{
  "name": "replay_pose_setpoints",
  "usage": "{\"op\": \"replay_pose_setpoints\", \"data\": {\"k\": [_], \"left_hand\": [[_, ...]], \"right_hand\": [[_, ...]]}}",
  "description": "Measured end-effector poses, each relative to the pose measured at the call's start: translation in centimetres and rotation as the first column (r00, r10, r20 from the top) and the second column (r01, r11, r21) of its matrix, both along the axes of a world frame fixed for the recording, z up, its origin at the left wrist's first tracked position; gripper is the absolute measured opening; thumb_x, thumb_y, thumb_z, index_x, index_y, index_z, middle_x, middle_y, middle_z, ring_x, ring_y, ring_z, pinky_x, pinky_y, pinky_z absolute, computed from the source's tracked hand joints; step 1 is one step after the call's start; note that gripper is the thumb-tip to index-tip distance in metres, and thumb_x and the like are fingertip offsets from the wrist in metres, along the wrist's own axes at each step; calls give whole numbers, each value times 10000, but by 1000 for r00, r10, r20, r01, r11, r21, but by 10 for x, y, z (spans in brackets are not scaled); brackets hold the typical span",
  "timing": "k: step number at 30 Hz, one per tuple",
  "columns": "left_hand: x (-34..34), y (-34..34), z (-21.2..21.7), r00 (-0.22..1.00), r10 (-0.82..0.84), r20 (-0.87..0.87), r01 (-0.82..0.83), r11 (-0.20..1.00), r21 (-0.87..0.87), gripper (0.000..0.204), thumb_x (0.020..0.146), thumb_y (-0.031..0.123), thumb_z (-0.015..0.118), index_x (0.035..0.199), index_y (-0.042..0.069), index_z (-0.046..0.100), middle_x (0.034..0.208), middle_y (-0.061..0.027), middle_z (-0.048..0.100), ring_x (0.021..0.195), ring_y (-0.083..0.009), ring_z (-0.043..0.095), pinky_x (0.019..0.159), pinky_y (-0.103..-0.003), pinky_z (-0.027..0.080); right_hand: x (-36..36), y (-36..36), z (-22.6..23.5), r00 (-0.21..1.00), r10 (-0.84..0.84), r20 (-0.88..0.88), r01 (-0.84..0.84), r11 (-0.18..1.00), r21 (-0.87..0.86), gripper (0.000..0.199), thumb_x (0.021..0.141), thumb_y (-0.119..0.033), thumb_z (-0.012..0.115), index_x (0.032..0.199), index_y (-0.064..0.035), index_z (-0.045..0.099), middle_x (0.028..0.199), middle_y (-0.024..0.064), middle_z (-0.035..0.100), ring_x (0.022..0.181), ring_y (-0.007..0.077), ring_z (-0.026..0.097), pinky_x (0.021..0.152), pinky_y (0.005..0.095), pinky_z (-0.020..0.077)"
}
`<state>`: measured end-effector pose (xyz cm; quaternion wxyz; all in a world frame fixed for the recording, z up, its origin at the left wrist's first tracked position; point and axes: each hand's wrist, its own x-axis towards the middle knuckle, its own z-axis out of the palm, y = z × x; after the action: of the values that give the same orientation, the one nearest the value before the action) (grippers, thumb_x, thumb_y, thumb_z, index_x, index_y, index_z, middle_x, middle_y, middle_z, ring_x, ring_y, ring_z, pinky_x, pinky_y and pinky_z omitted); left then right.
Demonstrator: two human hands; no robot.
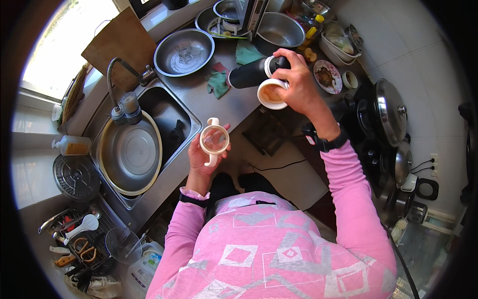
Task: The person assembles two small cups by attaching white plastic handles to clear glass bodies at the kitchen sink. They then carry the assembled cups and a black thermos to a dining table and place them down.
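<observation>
My left hand (198, 158) is closed round a small clear two-handled cup (214, 139) with a cream rim and handles, held near the counter's front edge. My right hand (298, 82) is raised to the right of it, fingers bent round a round white cup (272, 94) whose inside looks orange-brown. The same fingers reach over the end of a black bottle (247, 74) with a white collar, which slants across the view; whether they grip it too, I cannot tell. A green cloth (217, 84) lies beside the bottle's left end.
To the left, a metal basin (155, 172) rests in the sink (191, 130) under a bent tap (110, 74). Another metal bowl (208, 59) sits behind. A patterned plate (336, 83) and a lidded pan (387, 112) stand at right. A black cable (279, 167) runs below the counter.
</observation>
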<state>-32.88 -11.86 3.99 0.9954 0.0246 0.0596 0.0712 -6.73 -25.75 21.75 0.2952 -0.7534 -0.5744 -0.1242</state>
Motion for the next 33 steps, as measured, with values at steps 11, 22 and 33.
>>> {"op": "replay_pose_setpoints", "data": {"k": [11,22,33], "left_hand": [[54,-30,-6,900,-409,149,418,908,-35,736,910,535,531,1450,52,404,1385,-239,482,1015,-510,603,699,-539,598],[49,-197,0,552,-834,-7,833,552,-34,578,907,425,612,1344,60,512,1262,-201,589,1066,-414,633,756,-576,589],[78,-394,-5,239,-959,-149,934,185,304,787,861,553,613,1386,-11,454,1356,-214,473,862,-404,622,565,-404,548]], "right_hand": [[-126,-143,67,893,-350,-283,330,937,-118,180,578,-19,696,757,-29,678,1299,184,541,1152,351,584,985,384,442],[-252,-345,37,621,-670,-407,669,723,-171,164,622,-20,752,760,1,666,1309,172,507,1188,367,512,998,441,428],[-363,-535,-33,291,-814,-502,939,343,-12,151,659,-56,779,765,-31,674,1352,114,486,1209,327,489,983,409,435]]}}
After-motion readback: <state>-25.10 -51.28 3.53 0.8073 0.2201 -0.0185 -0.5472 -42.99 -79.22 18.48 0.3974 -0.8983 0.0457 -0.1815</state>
